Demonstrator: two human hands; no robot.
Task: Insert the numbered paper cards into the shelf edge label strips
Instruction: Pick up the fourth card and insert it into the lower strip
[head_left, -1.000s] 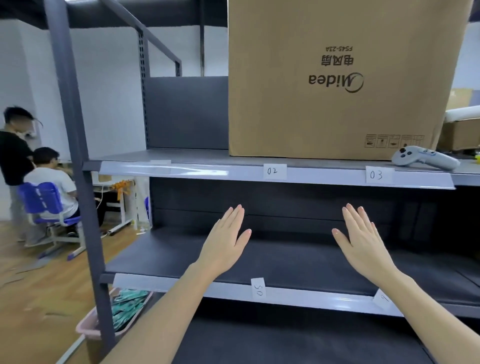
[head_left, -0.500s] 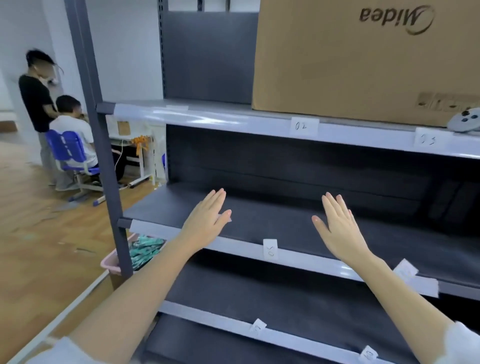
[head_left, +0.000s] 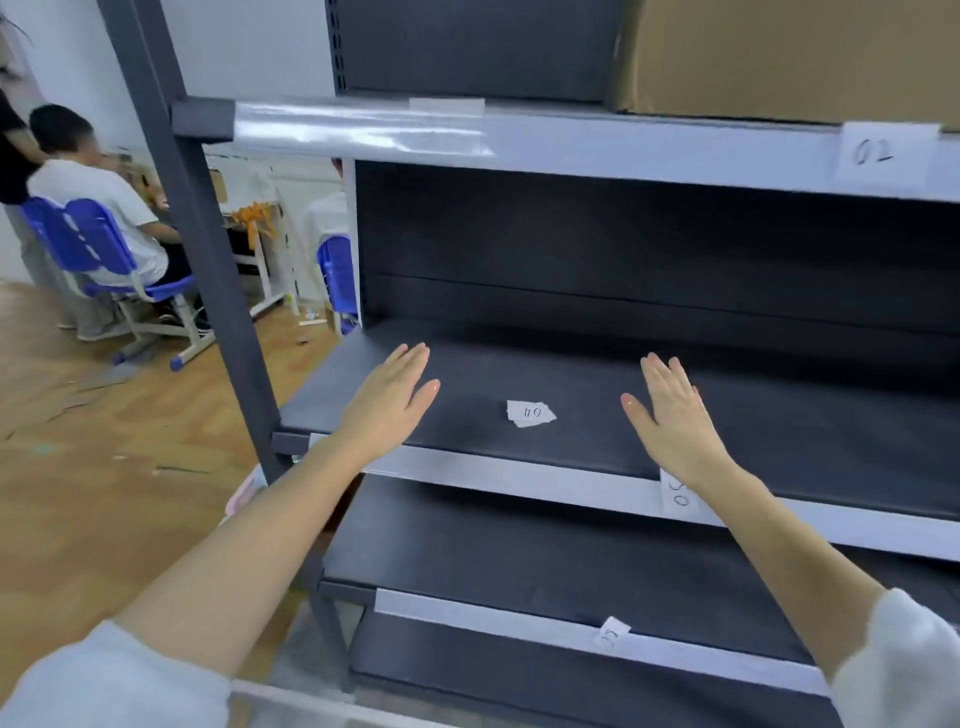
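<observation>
A small stack of white paper cards (head_left: 530, 413), the top one marked 04, lies on the dark middle shelf (head_left: 779, 436). My left hand (head_left: 387, 402) hovers flat and empty to its left, and my right hand (head_left: 672, 415) hovers flat and empty to its right. The top shelf's label strip (head_left: 519, 140) holds a card marked 02 (head_left: 872, 153). Another card (head_left: 680, 493) sits in the middle shelf's strip (head_left: 493, 470), partly behind my right wrist. On the lower strip (head_left: 519, 618) a card (head_left: 612, 631) is stuck in tilted.
A large cardboard box (head_left: 779, 57) stands on the top shelf at the right. The rack's dark upright post (head_left: 208, 260) runs down the left side. Beyond it, people sit on blue chairs (head_left: 98, 249) at a desk on the wooden floor.
The view has swung down and left, closer to the middle shelf. The loose card stack has come into sight between my hands, which stay flat and empty.
</observation>
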